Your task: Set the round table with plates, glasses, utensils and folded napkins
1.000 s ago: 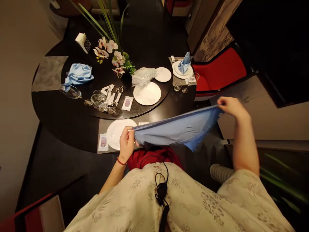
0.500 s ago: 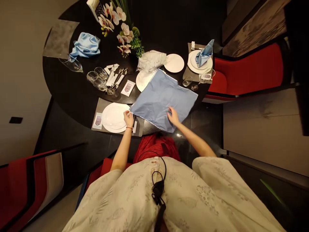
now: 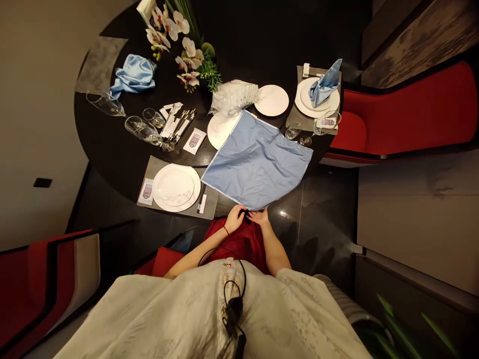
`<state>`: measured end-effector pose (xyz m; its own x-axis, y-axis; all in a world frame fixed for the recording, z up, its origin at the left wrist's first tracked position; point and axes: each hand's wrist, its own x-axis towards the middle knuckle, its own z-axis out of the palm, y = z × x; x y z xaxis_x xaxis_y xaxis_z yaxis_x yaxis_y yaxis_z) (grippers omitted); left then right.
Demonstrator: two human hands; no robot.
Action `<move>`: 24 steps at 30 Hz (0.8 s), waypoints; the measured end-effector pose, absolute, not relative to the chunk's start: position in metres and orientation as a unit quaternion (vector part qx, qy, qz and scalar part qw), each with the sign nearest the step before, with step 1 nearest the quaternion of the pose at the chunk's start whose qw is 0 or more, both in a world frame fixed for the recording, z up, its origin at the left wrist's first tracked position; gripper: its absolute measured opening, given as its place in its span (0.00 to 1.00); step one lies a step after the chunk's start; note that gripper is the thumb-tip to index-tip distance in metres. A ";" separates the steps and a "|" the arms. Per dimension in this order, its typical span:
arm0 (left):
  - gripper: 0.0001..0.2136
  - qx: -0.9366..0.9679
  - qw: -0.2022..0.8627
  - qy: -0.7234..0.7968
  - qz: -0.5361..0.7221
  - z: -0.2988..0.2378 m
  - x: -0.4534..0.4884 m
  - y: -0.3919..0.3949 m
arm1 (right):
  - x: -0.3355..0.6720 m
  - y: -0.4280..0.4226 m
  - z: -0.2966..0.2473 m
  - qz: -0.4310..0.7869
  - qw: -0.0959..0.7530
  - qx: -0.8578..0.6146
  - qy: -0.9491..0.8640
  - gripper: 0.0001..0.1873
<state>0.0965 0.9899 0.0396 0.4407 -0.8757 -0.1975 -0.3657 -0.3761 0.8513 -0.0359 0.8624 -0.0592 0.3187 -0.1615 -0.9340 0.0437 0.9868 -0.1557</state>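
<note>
A blue cloth napkin (image 3: 258,159) lies spread out, wrinkled, over the near edge of the dark table, one far corner overlapping a white plate (image 3: 220,130). At its near corner, my left hand (image 3: 235,219) has its fingers bent onto the cloth's hem. My right hand (image 3: 259,216) is close beside it, fingers pointing left, with the cloth's edge at its thumb; its fingertips are partly hidden. Left of the napkin, stacked white plates (image 3: 174,187) sit on a grey placemat (image 3: 207,202), with chopsticks (image 3: 202,197) on it.
Several wine glasses (image 3: 140,130), bundled chopsticks (image 3: 179,124) and a wet-wipe packet (image 3: 194,140) stand left of centre. Orchids (image 3: 189,65) and a plastic-wrapped stack (image 3: 234,94) are farther back. A folded napkin (image 3: 325,87) tops plates at right, near a red chair (image 3: 404,109).
My left hand has left the napkin's left corner and moved right and nearer to me. My right hand has drawn back from the cloth's middle to its near corner.
</note>
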 end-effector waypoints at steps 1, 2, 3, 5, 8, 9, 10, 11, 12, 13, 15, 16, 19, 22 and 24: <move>0.13 0.756 0.360 -0.433 -0.333 0.039 0.095 0.987 | -0.029 0.868 -0.058 -0.103 0.807 -0.066 0.578 0.30; 0.13 0.752 0.339 -0.457 -0.334 0.038 0.094 0.985 | -0.024 0.872 -0.055 -0.150 0.790 -0.094 0.586 0.29; 0.14 0.747 0.315 -0.479 -0.338 0.038 0.093 0.982 | -0.022 0.873 -0.051 -0.195 0.764 -0.133 0.601 0.27; 0.18 0.741 0.263 -0.514 -0.343 0.036 0.093 0.976 | -0.029 0.869 -0.040 -0.270 0.686 -0.228 0.636 0.25; 0.29 0.745 0.198 -0.557 -0.311 0.032 0.097 0.962 | -0.062 0.856 -0.017 -0.338 0.582 -0.319 0.667 0.24; 0.32 0.750 0.184 -0.565 -0.290 0.030 0.101 0.956 | -0.077 0.852 -0.008 -0.353 0.559 -0.326 0.676 0.25; 0.33 0.757 0.174 -0.569 -0.270 0.028 0.106 0.950 | -0.093 0.848 0.003 -0.368 0.538 -0.329 0.684 0.25; 0.32 0.764 0.169 -0.569 -0.253 0.026 0.112 0.944 | -0.110 0.846 0.015 -0.381 0.515 -0.335 0.691 0.26; 0.30 0.772 0.169 -0.564 -0.239 0.025 0.120 0.939 | -0.127 0.845 0.028 -0.393 0.487 -0.350 0.697 0.27; 0.26 0.779 0.171 -0.558 -0.229 0.023 0.129 0.934 | -0.144 0.844 0.042 -0.400 0.457 -0.374 0.701 0.27; 0.19 0.787 0.178 -0.547 -0.224 0.022 0.148 0.929 | -0.176 0.843 0.073 -0.377 0.415 -0.446 0.698 0.29; 0.16 0.786 0.180 -0.544 -0.230 0.022 0.157 0.929 | -0.191 0.842 0.090 -0.347 0.400 -0.491 0.692 0.30; 0.14 0.766 0.188 -0.552 -0.272 0.024 0.180 0.944 | -0.225 0.831 0.141 -0.211 0.332 -0.635 0.665 0.31; 0.12 0.721 0.218 -0.581 -0.309 0.025 0.190 0.975 | -0.243 0.806 0.184 -0.068 0.254 -0.747 0.611 0.27; 0.11 0.707 0.236 -0.583 -0.322 0.024 0.192 1.000 | -0.245 0.781 0.206 -0.015 0.237 -0.790 0.565 0.23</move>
<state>0.1923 0.9997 0.0237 0.1118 -0.9772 -0.1805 -0.6730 -0.2080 0.7098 -0.2452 0.7813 0.2062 0.3604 -0.9003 -0.2442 -0.8857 -0.2480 -0.3925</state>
